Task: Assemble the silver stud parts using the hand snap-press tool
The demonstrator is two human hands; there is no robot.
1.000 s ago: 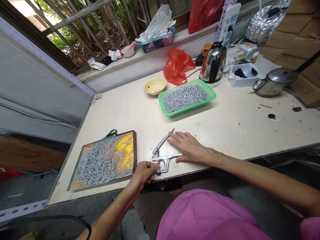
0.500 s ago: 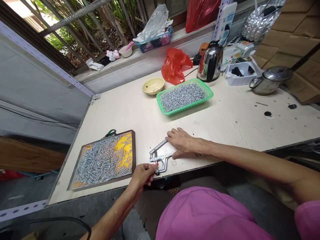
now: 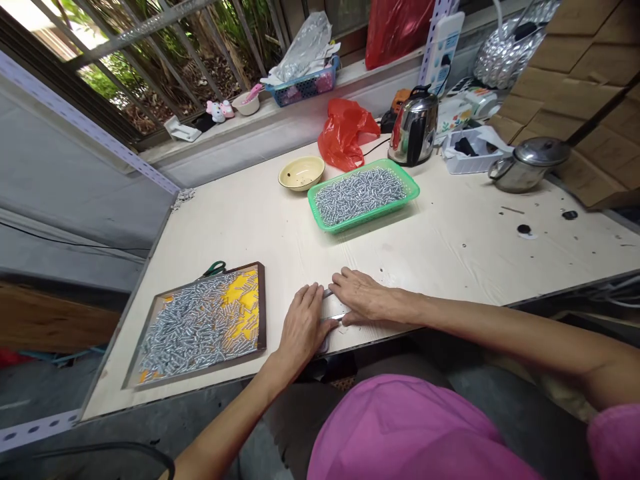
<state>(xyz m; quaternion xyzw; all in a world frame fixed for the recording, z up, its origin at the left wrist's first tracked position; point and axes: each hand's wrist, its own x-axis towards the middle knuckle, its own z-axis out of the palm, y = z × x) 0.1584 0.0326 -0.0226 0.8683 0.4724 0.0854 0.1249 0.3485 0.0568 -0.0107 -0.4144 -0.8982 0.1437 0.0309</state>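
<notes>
A pair of silver snap-fastener pliers lies flat near the table's front edge, mostly hidden under both hands. My left hand is laid over its head and the near part of the handles, thumb on the lower handle. My right hand grips the handle ends, which sit closer together. Left of my left hand stands a shallow brown-rimmed tray with many small silver metal tubes on a yellow bottom. Whatever sits in the jaws is covered by my left hand.
A green plastic basket heaped with similar silver pieces stands beyond my hands. Behind it are a cream bowl, a red plastic bag and a steel kettle. Green-handled scissors lie behind the tray. A lidded metal pot stands at right.
My left hand has gone from pinching a small part at the pliers' jaws to lying over the tool's head and handles. The handles have come closer together under my right hand.
</notes>
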